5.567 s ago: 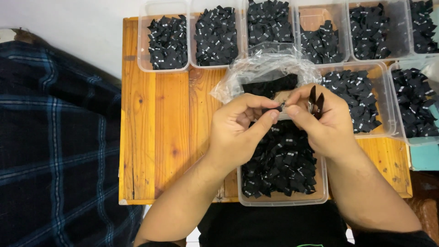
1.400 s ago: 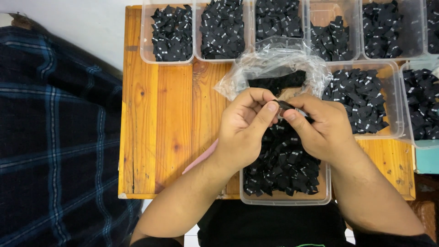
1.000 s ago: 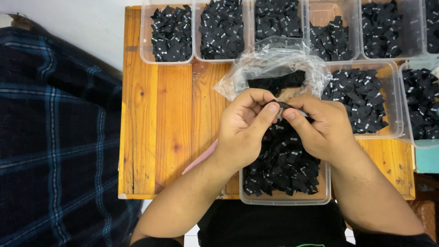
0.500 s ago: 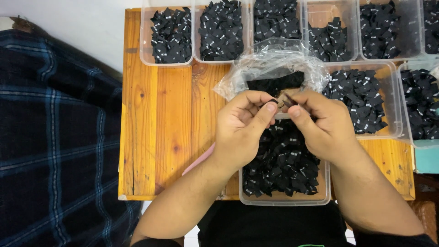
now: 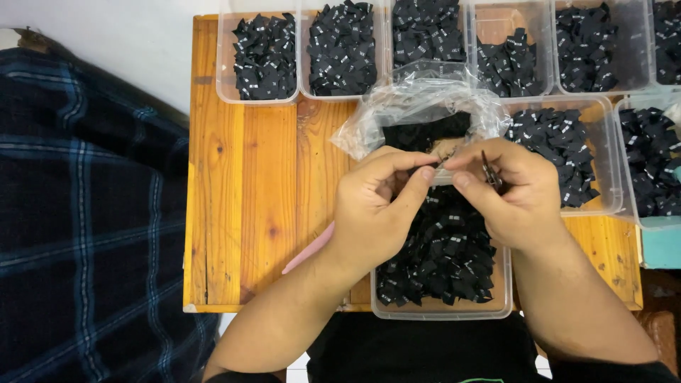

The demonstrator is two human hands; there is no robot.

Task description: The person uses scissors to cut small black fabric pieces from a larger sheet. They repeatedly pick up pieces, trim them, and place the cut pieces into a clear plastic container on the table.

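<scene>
My left hand (image 5: 376, 206) and my right hand (image 5: 514, 202) meet above a clear plastic tub (image 5: 440, 312) heaped with small black fabric labels (image 5: 443, 259). The left thumb and forefinger pinch a tiny label piece (image 5: 441, 162), and the right fingertips touch the same piece from the other side. My right hand also grips small dark snips (image 5: 488, 169) in its fingers. Just behind the hands lies a crumpled clear plastic bag (image 5: 418, 106) with black material inside.
Several clear tubs of black labels (image 5: 266, 57) line the back and right side of the wooden table (image 5: 241, 177). A dark plaid cloth (image 5: 85, 213) lies to the left. A pink strip (image 5: 312, 248) pokes out under my left forearm. A teal object (image 5: 660, 248) sits at the right edge.
Both hands have lifted slightly toward the bag. The fingertips have drawn closer together around the small piece. Nothing else has moved.
</scene>
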